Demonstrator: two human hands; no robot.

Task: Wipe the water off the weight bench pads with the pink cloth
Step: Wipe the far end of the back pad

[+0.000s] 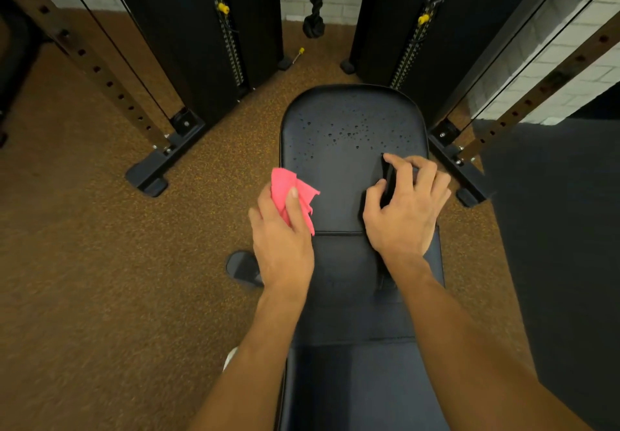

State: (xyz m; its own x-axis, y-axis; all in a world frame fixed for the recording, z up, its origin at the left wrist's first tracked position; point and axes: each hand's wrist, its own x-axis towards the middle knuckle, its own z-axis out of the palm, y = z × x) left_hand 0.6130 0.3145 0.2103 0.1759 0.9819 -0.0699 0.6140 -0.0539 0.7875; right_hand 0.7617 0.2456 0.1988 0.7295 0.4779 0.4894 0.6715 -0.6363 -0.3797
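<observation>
The black weight bench runs away from me in the head view. Its far pad [352,118] is dotted with water drops across its upper half, while the nearer pads [345,283] look dry. My left hand [281,242] holds the crumpled pink cloth [285,185] at the far pad's left edge, at the seam between the pads. My right hand [406,209] rests on the right side of the far pad, its fingers closed around a flat dark object [389,179]; I cannot tell what it is.
Two black weight stacks [231,44] [412,44] with yellow pins stand beyond the bench, flanked by slanted rack uprights [100,71] [536,91]. A knotted rope [314,11] hangs between them. A yellow-tipped pin [298,54] lies on the brown floor. A bench foot [243,268] sticks out left.
</observation>
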